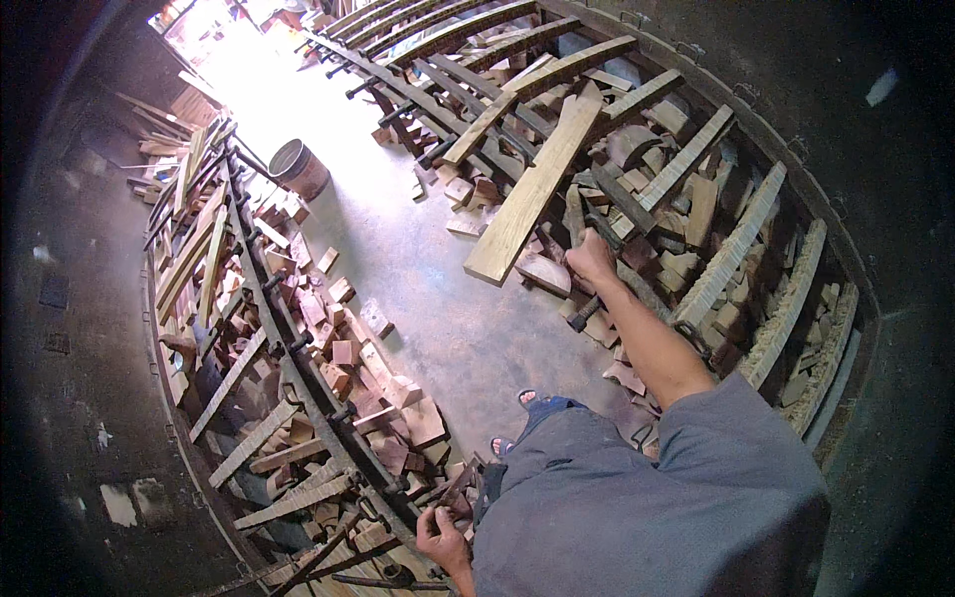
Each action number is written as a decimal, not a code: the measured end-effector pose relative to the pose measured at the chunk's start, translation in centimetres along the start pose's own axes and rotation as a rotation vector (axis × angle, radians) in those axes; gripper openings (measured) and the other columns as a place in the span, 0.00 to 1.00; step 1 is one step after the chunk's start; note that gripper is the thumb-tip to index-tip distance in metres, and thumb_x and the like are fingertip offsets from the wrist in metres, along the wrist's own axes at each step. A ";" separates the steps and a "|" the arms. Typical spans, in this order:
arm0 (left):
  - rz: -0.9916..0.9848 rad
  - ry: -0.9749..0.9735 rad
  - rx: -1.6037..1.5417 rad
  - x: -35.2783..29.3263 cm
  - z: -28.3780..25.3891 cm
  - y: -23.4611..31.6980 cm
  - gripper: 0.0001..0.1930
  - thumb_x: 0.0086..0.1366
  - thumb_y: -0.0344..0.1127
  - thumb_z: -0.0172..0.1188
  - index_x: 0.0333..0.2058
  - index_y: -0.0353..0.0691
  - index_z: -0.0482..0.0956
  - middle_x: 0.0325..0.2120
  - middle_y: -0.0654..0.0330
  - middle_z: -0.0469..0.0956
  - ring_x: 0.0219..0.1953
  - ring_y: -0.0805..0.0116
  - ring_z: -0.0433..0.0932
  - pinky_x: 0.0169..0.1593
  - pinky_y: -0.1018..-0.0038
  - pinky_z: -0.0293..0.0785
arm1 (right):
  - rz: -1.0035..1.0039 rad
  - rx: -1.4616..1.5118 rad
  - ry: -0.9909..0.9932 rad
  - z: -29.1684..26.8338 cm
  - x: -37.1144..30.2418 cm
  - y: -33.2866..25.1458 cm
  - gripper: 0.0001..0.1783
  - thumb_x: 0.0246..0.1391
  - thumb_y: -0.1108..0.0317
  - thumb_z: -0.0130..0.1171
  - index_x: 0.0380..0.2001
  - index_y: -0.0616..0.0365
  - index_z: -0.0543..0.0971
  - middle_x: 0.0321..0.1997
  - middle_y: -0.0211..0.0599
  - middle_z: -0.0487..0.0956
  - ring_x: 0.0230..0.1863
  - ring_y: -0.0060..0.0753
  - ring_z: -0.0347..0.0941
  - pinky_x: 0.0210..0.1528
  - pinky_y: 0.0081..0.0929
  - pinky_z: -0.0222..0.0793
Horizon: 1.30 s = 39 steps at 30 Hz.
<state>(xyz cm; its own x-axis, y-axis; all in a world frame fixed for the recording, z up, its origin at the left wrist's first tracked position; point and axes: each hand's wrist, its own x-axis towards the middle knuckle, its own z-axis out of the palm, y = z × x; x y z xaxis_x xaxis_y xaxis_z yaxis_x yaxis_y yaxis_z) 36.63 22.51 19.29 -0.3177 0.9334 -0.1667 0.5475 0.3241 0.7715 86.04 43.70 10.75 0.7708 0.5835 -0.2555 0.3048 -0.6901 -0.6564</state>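
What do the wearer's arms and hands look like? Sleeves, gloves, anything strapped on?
Both the right hand and left hand are bare, no gloves. The right sleeve is short, loose, plain dark grey, part of a matching shirt; the right forearm is uncovered. No watch or cable shows on the right arm. Left sleeve isn't distinguishable.

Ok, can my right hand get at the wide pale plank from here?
Probably yes: the right hand is close beside the plank, and nothing visible covers the plank's near end.
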 end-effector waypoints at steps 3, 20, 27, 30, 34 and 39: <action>-0.066 0.019 -0.063 -0.5 0.7 0.8 0.14 0.70 0.37 0.61 0.45 0.30 0.78 0.32 0.55 0.81 0.32 0.69 0.78 0.34 0.67 0.73 | 0.038 -0.187 -0.011 0.4 0.0 -1.2 0.30 0.44 0.65 0.62 0.53 0.61 0.73 0.57 0.58 0.72 0.62 0.59 0.66 0.62 0.47 0.65; -0.053 0.030 -0.068 -3.1 3.2 0.3 0.10 0.67 0.31 0.62 0.42 0.28 0.79 0.30 0.55 0.82 0.32 0.70 0.79 0.36 0.71 0.75 | 0.493 1.035 -0.110 -1.6 3.2 0.4 0.06 0.42 0.71 0.61 0.21 0.54 0.72 0.18 0.30 0.71 0.12 0.23 0.61 0.14 0.24 0.53; -0.082 0.054 -0.159 -2.6 2.5 -2.4 0.13 0.66 0.34 0.63 0.42 0.29 0.81 0.31 0.51 0.83 0.34 0.63 0.81 0.40 0.65 0.76 | 0.120 0.991 0.146 -4.9 -9.3 -4.9 0.12 0.49 0.73 0.63 0.23 0.56 0.68 0.24 0.31 0.72 0.20 0.25 0.68 0.20 0.28 0.64; -0.033 0.082 -0.186 -3.2 0.3 -1.3 0.10 0.63 0.32 0.63 0.40 0.31 0.82 0.32 0.50 0.83 0.35 0.63 0.82 0.42 0.69 0.76 | -0.082 0.949 -0.054 -2.8 -15.8 -4.8 0.11 0.51 0.69 0.65 0.25 0.55 0.70 0.25 0.31 0.74 0.21 0.26 0.69 0.24 0.29 0.68; 0.188 0.210 -0.217 -3.4 -0.2 -4.0 0.07 0.63 0.31 0.59 0.36 0.33 0.81 0.32 0.46 0.81 0.36 0.47 0.81 0.39 0.63 0.76 | -0.200 0.752 -0.501 -0.5 -16.6 -2.7 0.12 0.56 0.63 0.65 0.26 0.55 0.74 0.22 0.30 0.74 0.20 0.27 0.69 0.24 0.28 0.68; 0.181 0.424 -0.230 -7.0 -5.5 -9.9 0.08 0.61 0.30 0.61 0.36 0.32 0.80 0.33 0.46 0.81 0.37 0.48 0.81 0.41 0.64 0.77 | -0.437 0.493 -0.730 2.7 -28.2 -5.6 0.14 0.52 0.62 0.69 0.25 0.55 0.74 0.19 0.27 0.71 0.15 0.24 0.67 0.16 0.24 0.60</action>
<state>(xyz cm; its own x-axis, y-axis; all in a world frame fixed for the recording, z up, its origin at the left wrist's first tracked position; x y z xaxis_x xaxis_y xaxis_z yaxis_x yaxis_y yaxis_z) 29.20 11.94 16.20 -0.5453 0.8117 0.2092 0.4537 0.0760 0.8879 61.07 32.23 19.72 0.0600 0.9805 -0.1869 0.0847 -0.1916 -0.9778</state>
